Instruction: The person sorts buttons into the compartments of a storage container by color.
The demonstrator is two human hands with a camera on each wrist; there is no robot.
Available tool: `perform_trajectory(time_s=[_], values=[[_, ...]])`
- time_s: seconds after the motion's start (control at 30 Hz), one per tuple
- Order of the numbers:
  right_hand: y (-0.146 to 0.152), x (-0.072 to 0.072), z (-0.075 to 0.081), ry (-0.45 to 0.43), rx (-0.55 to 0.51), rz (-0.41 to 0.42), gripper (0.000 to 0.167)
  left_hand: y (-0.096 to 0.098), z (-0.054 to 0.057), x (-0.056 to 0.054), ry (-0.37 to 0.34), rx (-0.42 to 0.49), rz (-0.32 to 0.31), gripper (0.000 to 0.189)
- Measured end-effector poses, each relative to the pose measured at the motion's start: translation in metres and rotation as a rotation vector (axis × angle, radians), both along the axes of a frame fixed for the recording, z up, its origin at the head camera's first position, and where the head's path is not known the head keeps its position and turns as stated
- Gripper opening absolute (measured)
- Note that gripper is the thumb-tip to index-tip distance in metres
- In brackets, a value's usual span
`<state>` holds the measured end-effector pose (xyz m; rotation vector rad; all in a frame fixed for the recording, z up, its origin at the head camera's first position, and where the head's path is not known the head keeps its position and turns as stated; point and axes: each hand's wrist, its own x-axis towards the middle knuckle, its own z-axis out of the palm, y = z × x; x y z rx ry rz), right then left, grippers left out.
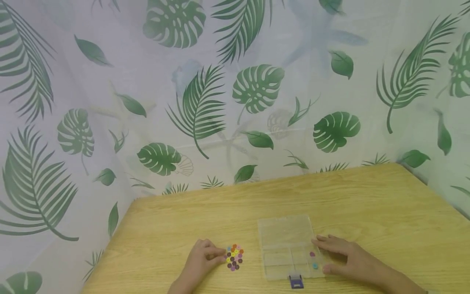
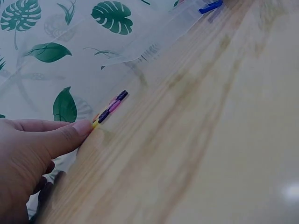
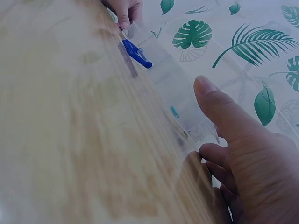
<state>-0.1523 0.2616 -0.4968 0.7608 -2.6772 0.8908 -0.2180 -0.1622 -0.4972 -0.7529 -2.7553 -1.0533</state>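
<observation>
A flat cluster of small coloured buttons (image 1: 235,258) lies on the wooden table. My left hand (image 1: 202,261) is at its left edge, thumb and index fingertips touching the nearest buttons, a small gap between the tips. In the left wrist view the thumb (image 2: 70,137) covers part of the cluster (image 2: 110,109). To the right is a clear plastic compartment box (image 1: 279,263), its lid laid back. A magenta button (image 1: 312,254) and a blue button (image 1: 315,266) sit in its right side. My right hand (image 1: 349,257) rests beside the box's right edge, fingers loosely extended.
A blue latch (image 1: 296,281) sticks out from the box's front edge. The clear lid (image 1: 284,232) lies toward the back of the table (image 1: 183,220). Behind the table hangs a leaf-printed cloth (image 1: 220,102).
</observation>
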Motion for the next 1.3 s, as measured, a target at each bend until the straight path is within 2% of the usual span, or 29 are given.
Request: perform_trajectory(time_s=[0.2,0.53,0.77,0.9,1.07,1.3], values=[[0.0010,-0.0007,-0.0010,0.006,0.000,0.004,0.058,0.0021,-0.0035,-0.0013,-0.015,0.011,-0.014,0.023],[-0.0023,-0.0003,0.0023,0.038,-0.003,0.001,0.058,-0.0005,-0.0018,-0.0039,-0.052,0.051,-0.020,0.020],[-0.0017,-0.0004,0.0034,0.004,0.000,0.002,0.058,0.0001,-0.0002,-0.0040,-0.071,0.057,-0.022,0.019],[-0.0003,-0.0002,0.0051,-0.006,0.007,0.017,0.058,0.0007,0.0003,-0.0025,-0.093,0.072,0.009,0.019],[0.0002,0.0003,0.0051,-0.029,0.003,0.038,0.058,0.0006,0.0028,0.0011,-0.120,0.117,0.080,0.019],[0.0018,-0.0025,0.0017,0.024,-0.005,0.059,0.060,0.0025,0.0060,0.0014,-0.006,0.138,0.155,0.012]])
